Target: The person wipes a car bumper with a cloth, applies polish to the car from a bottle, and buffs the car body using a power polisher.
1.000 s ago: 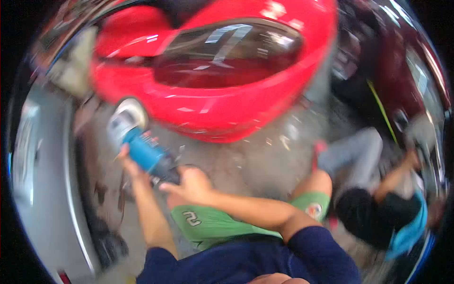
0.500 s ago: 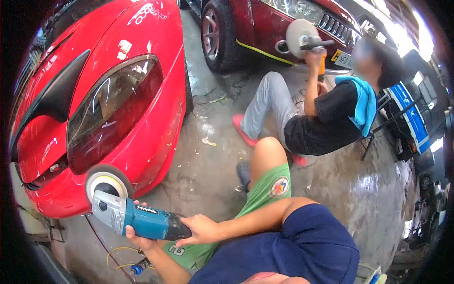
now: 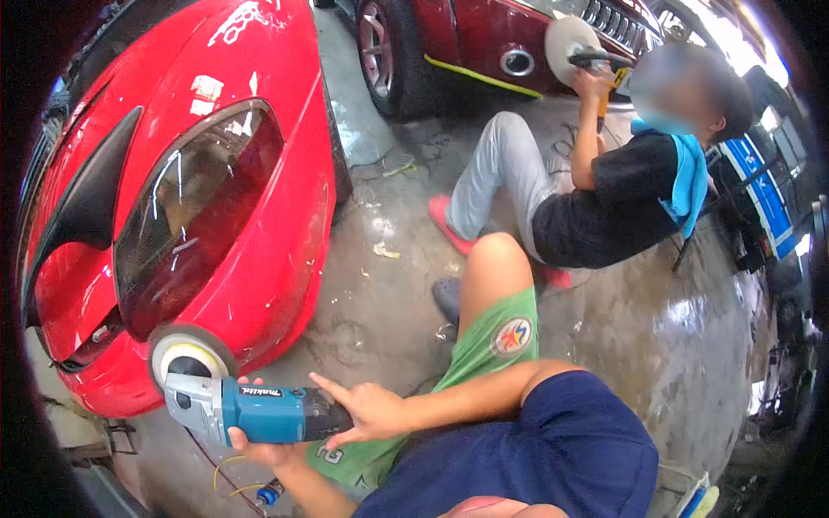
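A teal and grey polisher (image 3: 268,413) with a round pad (image 3: 186,358) lies across my left hand (image 3: 259,445), which grips its body from beneath, fingertips showing above and thumb in front. My right hand (image 3: 371,413) is at the black rear handle (image 3: 328,414), with the thumb and a raised, stretched index finger on either side of it. Its other fingers are hidden. In the view the pad overlaps the lower corner of a red car's bodywork (image 3: 268,302); whether they touch I cannot tell.
A co-worker (image 3: 622,198) sits on the right, holding a polisher with a white pad (image 3: 570,52) near a dark red car (image 3: 484,52). My green-clad leg (image 3: 492,337) is bent beside them. A yellow hose (image 3: 220,475) and a cord lie on the wet floor (image 3: 371,285).
My right index finger has lifted off the handle and stretched out. The polisher looks slightly more level. The co-worker's head and polisher have shifted right in view.
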Available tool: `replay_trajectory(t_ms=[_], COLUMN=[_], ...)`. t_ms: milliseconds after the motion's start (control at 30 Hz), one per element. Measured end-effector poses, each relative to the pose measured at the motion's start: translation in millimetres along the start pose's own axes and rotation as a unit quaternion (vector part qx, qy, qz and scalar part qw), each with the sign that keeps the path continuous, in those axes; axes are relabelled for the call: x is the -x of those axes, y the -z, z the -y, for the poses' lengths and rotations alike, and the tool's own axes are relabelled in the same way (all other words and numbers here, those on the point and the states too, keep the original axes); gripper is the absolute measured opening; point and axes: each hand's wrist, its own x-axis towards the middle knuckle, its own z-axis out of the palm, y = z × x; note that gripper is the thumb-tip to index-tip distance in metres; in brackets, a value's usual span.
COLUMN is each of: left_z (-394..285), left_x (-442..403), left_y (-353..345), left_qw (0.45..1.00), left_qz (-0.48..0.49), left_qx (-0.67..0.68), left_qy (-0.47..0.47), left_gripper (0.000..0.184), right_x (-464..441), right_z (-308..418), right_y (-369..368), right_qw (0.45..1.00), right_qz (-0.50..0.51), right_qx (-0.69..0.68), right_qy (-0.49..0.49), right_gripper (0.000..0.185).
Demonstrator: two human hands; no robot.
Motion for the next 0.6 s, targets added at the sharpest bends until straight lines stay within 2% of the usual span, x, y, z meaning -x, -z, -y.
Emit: replay_trajectory(t_ms=[33, 67, 167, 300, 433, 600], left_z=[1, 4, 11, 19, 14, 23], left_x=[-1, -2, -6, -6, -6, 2], left_y=[-6, -8, -26, -31, -33, -34], left_qw=[1.0, 1.0, 0.999, 0.998, 0.996, 0.999], left_qz=[0.003, 0.011, 0.022, 0.009, 0.041, 0.007], left_qx=[0.011, 0.024, 0.026, 0.022, 0.025, 0.014], left_qy=[0.005, 0.013, 0.043, 0.059, 0.07, 0.04], left_gripper=[0.09, 0.088, 0.086, 0.084, 0.08, 0.08], right_x=[2, 3, 7, 9, 16, 17], right_z=[3, -10, -16, -22, -16, -24], right_y=[7, 0, 13, 8, 2, 5], right_qw=[1.0, 0.999, 0.998, 0.999, 0.999, 0.998], right_qz=[0.017, -0.008, -0.003, -0.033, -0.044, -0.033], right_qx=[0.009, -0.021, 0.007, 0.02, 0.023, 0.032], right_qy=[-0.009, 0.03, 0.056, 0.032, 0.021, 0.031], right_gripper=[0.132, 0.126, 0.122, 0.127, 0.126, 0.123])
